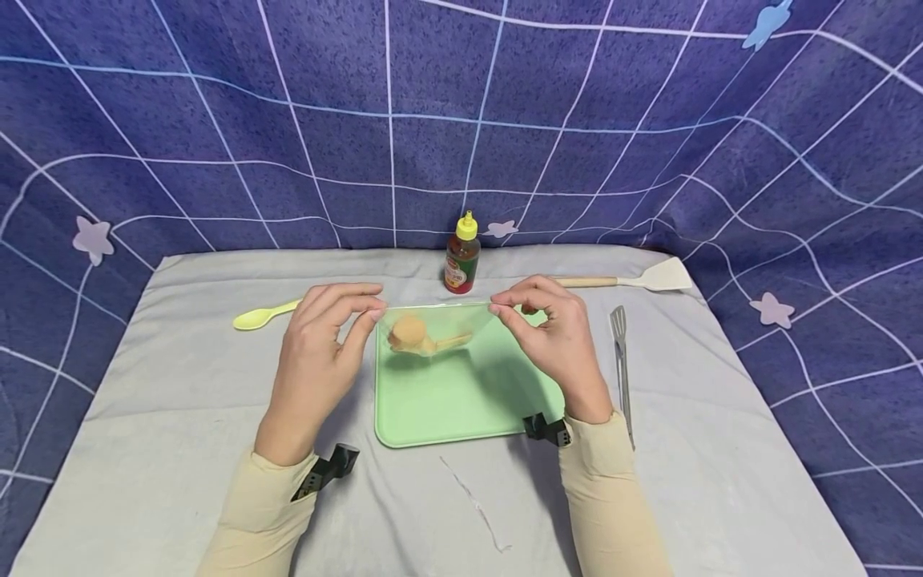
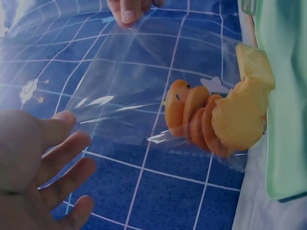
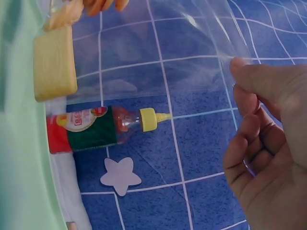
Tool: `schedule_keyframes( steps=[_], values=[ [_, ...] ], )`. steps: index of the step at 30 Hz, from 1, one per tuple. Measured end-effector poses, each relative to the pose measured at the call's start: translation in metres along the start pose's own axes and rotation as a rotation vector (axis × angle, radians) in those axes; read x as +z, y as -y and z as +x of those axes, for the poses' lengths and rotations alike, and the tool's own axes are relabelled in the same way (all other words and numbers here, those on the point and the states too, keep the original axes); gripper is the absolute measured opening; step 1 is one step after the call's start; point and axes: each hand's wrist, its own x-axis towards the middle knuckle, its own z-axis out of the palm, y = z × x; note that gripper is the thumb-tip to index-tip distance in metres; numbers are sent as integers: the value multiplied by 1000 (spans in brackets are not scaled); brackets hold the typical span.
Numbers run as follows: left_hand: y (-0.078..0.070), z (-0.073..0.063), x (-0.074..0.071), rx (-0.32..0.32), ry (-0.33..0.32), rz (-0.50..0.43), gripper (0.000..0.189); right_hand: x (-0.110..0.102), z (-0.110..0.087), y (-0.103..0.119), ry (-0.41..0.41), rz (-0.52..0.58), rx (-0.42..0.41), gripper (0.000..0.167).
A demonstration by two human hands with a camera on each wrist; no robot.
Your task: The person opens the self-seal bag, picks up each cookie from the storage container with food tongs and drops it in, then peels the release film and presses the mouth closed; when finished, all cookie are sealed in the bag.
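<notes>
A clear plastic bag (image 1: 477,319) is held up over a green tray (image 1: 461,405). My left hand (image 1: 317,357) pinches its top left corner between thumb and index finger, the other fingers spread. The top right corner is pinched by my right hand (image 1: 551,336). Low in the bag lie several round orange and yellow pieces (image 2: 184,112), pressed together like thick slices. Beside them is a flat rectangular yellow piece (image 3: 55,64). In the head view the contents gather toward the left and bottom. What exactly these pieces are, I cannot tell.
Behind the tray stands a sauce bottle (image 1: 461,260) with a yellow nozzle. A yellow spoon (image 1: 254,319) lies left, partly behind my hand. To the right are a white spatula (image 1: 663,276) and metal tongs (image 1: 623,361). A thin string (image 1: 472,501) lies in front.
</notes>
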Motion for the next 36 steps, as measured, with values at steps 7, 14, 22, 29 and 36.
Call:
schedule_keyframes(
  steps=[7, 14, 22, 29, 36],
  values=[
    [-1, 0, 3, 7, 7, -24, 7, -8, 7, 26, 14, 77, 34, 12],
    [-4, 2, 5, 76, -92, 8, 6, -14, 8, 35, -2, 123, 91, 10],
    [-4, 0, 0, 90, -119, 40, 7, -8, 0, 15, 43, 126, 65, 9],
    [1, -11, -14, 73, -94, 59, 6, 4, -6, 6, 126, 144, 46, 8],
    [6, -24, -40, -34, -87, 71, 20, 21, -1, 18, 200, 149, 22, 4]
  ],
)
